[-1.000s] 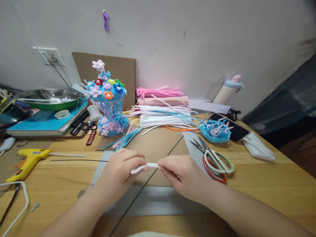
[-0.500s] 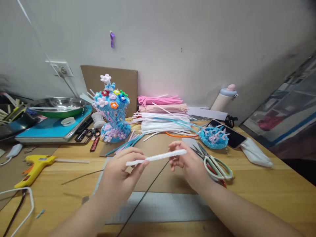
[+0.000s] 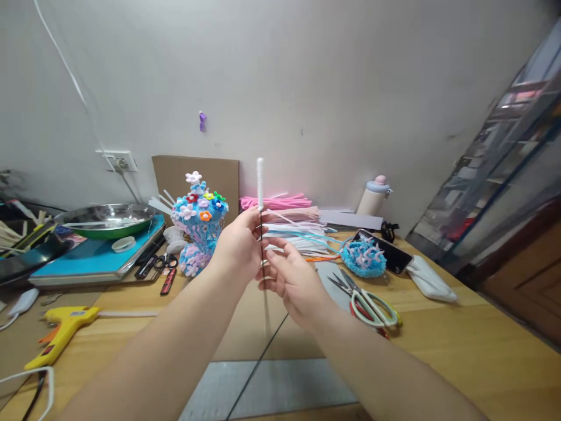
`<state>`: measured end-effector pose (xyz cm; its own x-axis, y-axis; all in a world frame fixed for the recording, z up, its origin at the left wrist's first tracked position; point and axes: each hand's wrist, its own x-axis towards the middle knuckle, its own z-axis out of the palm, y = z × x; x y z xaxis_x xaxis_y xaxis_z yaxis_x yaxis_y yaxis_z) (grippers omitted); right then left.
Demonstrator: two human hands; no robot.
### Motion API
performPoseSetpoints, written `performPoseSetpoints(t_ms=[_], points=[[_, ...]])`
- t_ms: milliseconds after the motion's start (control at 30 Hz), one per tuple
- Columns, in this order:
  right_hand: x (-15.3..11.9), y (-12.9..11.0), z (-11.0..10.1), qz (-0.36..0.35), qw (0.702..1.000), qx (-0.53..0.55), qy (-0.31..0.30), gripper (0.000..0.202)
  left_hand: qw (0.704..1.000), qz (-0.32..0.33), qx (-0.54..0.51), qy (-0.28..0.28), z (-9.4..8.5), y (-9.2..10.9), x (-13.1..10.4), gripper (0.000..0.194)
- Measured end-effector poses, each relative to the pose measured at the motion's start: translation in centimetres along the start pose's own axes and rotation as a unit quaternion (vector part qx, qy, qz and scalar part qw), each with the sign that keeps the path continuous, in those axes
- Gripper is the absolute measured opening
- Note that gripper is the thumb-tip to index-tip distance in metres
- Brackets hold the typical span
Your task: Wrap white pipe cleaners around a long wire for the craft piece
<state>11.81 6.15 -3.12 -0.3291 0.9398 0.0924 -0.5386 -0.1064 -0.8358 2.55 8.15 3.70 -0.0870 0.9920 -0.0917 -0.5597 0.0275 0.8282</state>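
Note:
A thin dark wire stem (image 3: pixel 265 313) with a white fuzzy pipe cleaner (image 3: pixel 260 181) wrapped round its upper end stands upright before me. My left hand (image 3: pixel 240 245) is closed on it just below the white part, thumb and fingers pinching. Close by on the right, my right hand (image 3: pixel 291 278) has its fingers loosely curved and apart beside the dark stem; I cannot tell whether they touch it. A second dark wire (image 3: pixel 258 362) lies slanted across the cardboard and grey mat (image 3: pixel 302 380) beneath my hands.
A yellow glue gun (image 3: pixel 65 330) lies left, scissors (image 3: pixel 368 304) right. Behind stand a blue flower-covered pipe-cleaner piece (image 3: pixel 199 213) and pink pipe cleaner bundles (image 3: pixel 280 202). A blue round piece (image 3: pixel 363 257), phone (image 3: pixel 397 257) and bottle (image 3: pixel 372 199) sit at the right.
The white-wrapped stem has turned from nearly level to upright in my left hand. My right hand has come left and in close to it. The view has tilted up slightly.

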Motion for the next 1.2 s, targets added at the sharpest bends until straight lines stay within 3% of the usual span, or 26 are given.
performPoseSetpoints(t_ms=[100,167,300,433,500,567,633,733,800,867,1067,1200], points=[[0.9,0.0,-0.5,-0.016,0.999,-0.025,0.022,0.032,0.999,0.024,-0.029,0.004,-0.3,-0.1,0.1,0.016],[0.8,-0.2,-1.4,-0.004,0.999,-0.040,0.016,0.027,0.999,0.021,-0.035,-0.030,-1.3,-0.4,-0.3,0.022],[-0.9,-0.6,-3.6,0.082,0.994,-0.058,-0.045,0.026,0.993,0.042,0.005,-0.107,-4.5,-1.3,-1.4,0.027],[-2.9,-0.1,-4.9,0.152,0.981,-0.084,-0.090,0.028,0.990,0.046,0.054,-0.118,-6.9,-2.3,-2.1,0.023],[-3.3,0.2,-5.3,0.141,0.977,-0.136,-0.084,0.026,0.992,0.039,0.063,-0.106,-7.4,-2.8,-2.2,0.022],[-3.5,0.3,-5.4,0.066,0.963,-0.254,-0.059,0.020,0.992,0.047,0.073,-0.089,-7.5,-3.5,-2.1,0.020],[-3.4,0.1,-5.3,-0.074,0.907,-0.415,-0.025,0.013,0.992,0.069,0.082,-0.066,-7.3,-4.4,-2.1,0.020],[-3.2,-0.2,-4.9,-0.287,0.752,-0.593,0.013,0.011,0.993,0.088,0.074,-0.028,-7.0,-5.5,-2.3,0.020],[-3.1,-0.1,-4.6,-0.372,0.668,-0.644,0.027,0.012,0.995,0.086,0.058,-0.009,-6.9,-6.0,-2.6,0.020],[-3.1,0.2,-4.5,-0.414,0.618,-0.667,0.031,0.014,0.996,0.077,0.041,-0.003,-6.9,-6.1,-2.9,0.021],[-2.4,0.5,-4.5,-0.470,0.580,-0.665,0.005,0.025,0.998,0.054,0.014,-0.008,-7.4,-5.2,-2.7,0.024],[-1.4,0.8,-4.6,-0.466,0.583,-0.665,-0.010,0.028,0.999,0.026,0.008,-0.039,-7.9,-4.7,-2.1,0.023]])
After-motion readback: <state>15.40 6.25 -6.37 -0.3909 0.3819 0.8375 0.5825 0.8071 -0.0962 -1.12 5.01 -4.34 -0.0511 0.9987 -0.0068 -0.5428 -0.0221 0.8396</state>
